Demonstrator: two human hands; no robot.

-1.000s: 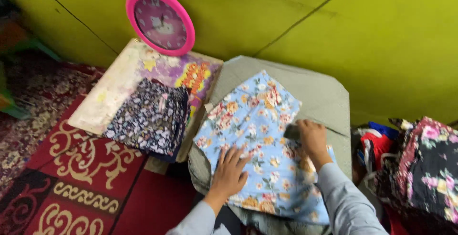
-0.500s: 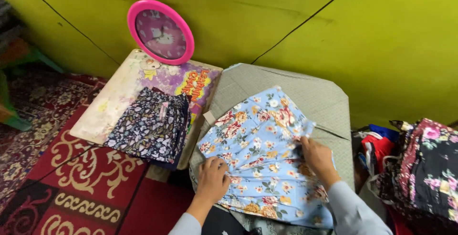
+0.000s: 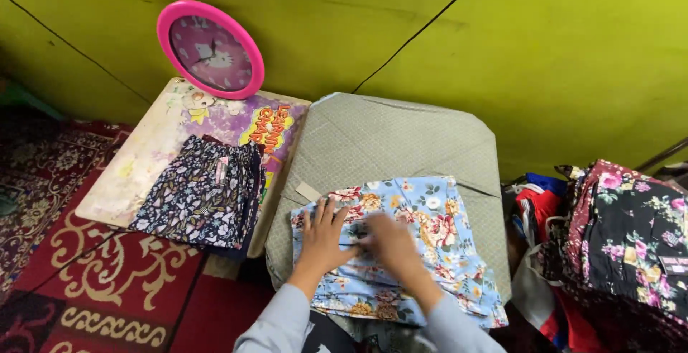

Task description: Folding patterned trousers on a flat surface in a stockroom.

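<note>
A light blue floral garment (image 3: 423,231) lies folded on a grey padded board (image 3: 401,138). My left hand (image 3: 326,235) rests flat on the garment's left part, fingers spread. Beside it, my right hand (image 3: 390,245) presses on the middle of the cloth and is blurred by motion. Both sleeves are pale blue. Neither hand grips anything that I can make out.
A dark floral folded garment (image 3: 204,192) lies on a colourful low table (image 3: 143,152) to the left. A pink round clock (image 3: 211,48) leans on the yellow-green wall. A stack of dark floral clothes (image 3: 634,231) stands at the right. Red patterned carpet (image 3: 107,281) covers the floor.
The blue garment has been folded smaller and lies squarer on the board. Both hands have come together over its left middle; the right hand moved left from the garment's right edge.
</note>
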